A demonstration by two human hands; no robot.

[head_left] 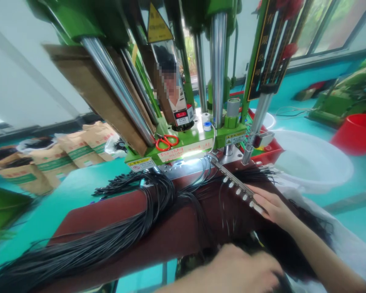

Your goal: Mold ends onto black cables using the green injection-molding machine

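Note:
My right hand [271, 205] grips the near end of a long metal bar [236, 183] that has a row of white pieces along its side. The bar slants up and left toward the machine's lower plate. Lower down, my left hand [238, 268] is blurred by motion near the front edge of the brown table [177, 228]; whether it holds anything is hidden. A thick bundle of black cables [110, 240] lies across the table's left side, its ends bunched at the back. More black cables [253, 175] lie behind the bar.
The green press [189, 140] with steel columns stands at the back, carrying red-handled scissors [167, 142] and a blue-white roll [207, 126]. Paper sacks [51, 162] stand at left. At right are a red crate [270, 152], a white tub [314, 158] and a red bucket [358, 134].

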